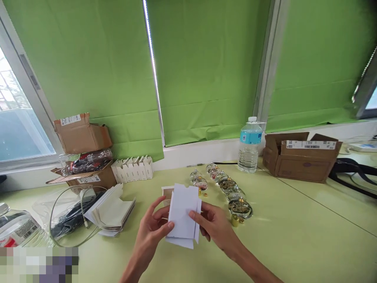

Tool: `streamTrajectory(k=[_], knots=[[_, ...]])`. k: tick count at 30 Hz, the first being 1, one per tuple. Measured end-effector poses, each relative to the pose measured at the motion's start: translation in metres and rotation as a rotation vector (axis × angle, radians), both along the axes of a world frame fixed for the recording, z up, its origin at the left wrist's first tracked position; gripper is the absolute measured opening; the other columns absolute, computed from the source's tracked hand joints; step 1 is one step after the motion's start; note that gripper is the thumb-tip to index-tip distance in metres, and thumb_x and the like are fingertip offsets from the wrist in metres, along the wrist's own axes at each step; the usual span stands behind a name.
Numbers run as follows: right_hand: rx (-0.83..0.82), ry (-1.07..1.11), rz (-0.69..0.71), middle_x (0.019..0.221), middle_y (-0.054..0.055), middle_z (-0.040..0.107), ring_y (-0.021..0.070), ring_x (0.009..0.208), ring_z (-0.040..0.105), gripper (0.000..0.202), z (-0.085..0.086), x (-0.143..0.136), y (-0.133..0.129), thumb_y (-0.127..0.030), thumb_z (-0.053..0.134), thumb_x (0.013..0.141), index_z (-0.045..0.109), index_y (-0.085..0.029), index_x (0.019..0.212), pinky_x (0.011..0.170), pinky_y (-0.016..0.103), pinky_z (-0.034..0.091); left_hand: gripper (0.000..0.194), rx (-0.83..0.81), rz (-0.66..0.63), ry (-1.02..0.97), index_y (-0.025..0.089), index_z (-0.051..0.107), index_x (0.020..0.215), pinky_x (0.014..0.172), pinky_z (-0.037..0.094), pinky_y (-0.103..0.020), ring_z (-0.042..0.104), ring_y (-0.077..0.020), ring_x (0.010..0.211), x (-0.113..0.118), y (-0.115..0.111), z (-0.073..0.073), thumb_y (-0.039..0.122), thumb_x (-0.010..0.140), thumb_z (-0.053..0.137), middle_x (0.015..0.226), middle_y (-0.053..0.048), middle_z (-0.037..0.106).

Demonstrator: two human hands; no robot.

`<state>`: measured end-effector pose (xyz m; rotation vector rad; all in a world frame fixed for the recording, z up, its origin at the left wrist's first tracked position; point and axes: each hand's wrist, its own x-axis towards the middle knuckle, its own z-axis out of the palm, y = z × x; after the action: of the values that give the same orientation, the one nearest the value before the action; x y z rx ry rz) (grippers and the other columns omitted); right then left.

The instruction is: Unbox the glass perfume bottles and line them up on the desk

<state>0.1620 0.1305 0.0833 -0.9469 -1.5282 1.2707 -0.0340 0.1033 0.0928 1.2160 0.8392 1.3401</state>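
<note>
Between both hands is a small white folding carton [184,212], its flaps sticking out at the sides and bottom. My left hand [153,228] grips its left edge, thumb in front and fingers behind. On the right edge, my right hand [216,226] pinches the card with the thumb on its face. Just behind the carton lies a piece with a brownish inside [168,193], partly hidden. Beyond my right hand stand rows of round glass bottles [240,208] with gold necks. A gold cap [235,220] sits by the nearest bottle.
Flat white cartons [114,212] are stacked at left, near a cable [51,220] and plastic bags. Upright white boxes [132,169] line the back. Cardboard boxes [84,137] are piled at left; another cardboard box [303,159] and a water bottle [249,151] stand at right.
</note>
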Motion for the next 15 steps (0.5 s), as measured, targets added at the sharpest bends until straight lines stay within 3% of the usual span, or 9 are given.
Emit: streamTrajectory(k=[3,5,7,11,13,15], knots=[[-0.033,-0.012,0.007,0.055,-0.003,0.052,0.0067,0.040,0.042,0.043,-0.003,0.003,0.006,-0.053,0.063,0.077,0.066,-0.015,0.096,0.033,0.017,0.032,0.063,0.034,-0.104,0.119,0.021,0.043,0.130,0.078,0.049,-0.035,0.063,-0.0220,0.088,-0.003,0.003,-0.006,0.032,0.075,0.072,0.115,-0.014,0.065],[-0.031,-0.022,-0.004,0.057,-0.001,0.056,0.0078,0.041,0.047,0.042,-0.004,0.005,0.009,-0.052,0.065,0.075,0.066,-0.014,0.093,0.034,0.018,0.035,0.055,0.104,-0.092,0.202,0.021,0.047,0.127,0.079,0.049,-0.035,0.063,-0.0217,0.088,-0.005,0.005,-0.011,0.035,0.078,0.068,0.114,-0.013,0.065],[-0.018,-0.019,-0.017,0.059,0.000,0.058,0.0084,0.043,0.049,0.039,-0.003,0.008,0.011,-0.051,0.066,0.075,0.065,-0.014,0.090,0.036,0.018,0.037,0.043,0.202,0.067,0.316,0.022,0.051,0.122,0.080,0.048,-0.036,0.061,-0.0215,0.089,-0.007,0.007,-0.016,0.038,0.083,0.061,0.114,-0.011,0.064],[0.008,-0.003,-0.057,0.060,-0.001,0.057,0.0083,0.044,0.049,0.037,0.002,0.016,0.016,-0.050,0.066,0.076,0.064,-0.015,0.086,0.038,0.019,0.039,0.032,0.411,0.565,0.637,0.025,0.056,0.114,0.089,0.045,-0.041,0.056,-0.0249,0.105,-0.012,0.012,-0.025,0.034,0.083,0.060,0.122,-0.009,0.057],[0.013,-0.002,-0.079,0.061,-0.001,0.058,0.0087,0.046,0.050,0.037,0.005,0.020,0.019,-0.050,0.066,0.075,0.064,-0.015,0.087,0.039,0.020,0.040,0.036,0.459,0.608,0.728,0.029,0.054,0.118,0.099,0.039,-0.044,0.045,-0.0266,0.123,-0.014,0.018,-0.027,0.032,0.083,0.060,0.137,-0.007,0.046],[0.013,0.003,-0.095,0.063,0.000,0.059,0.0090,0.047,0.050,0.037,0.008,0.024,0.021,-0.051,0.066,0.075,0.064,-0.015,0.087,0.040,0.020,0.040,0.040,0.445,0.533,0.772,0.032,0.051,0.124,0.106,0.033,-0.045,0.032,-0.0259,0.134,-0.017,0.026,-0.029,0.031,0.085,0.058,0.149,-0.003,0.031]])
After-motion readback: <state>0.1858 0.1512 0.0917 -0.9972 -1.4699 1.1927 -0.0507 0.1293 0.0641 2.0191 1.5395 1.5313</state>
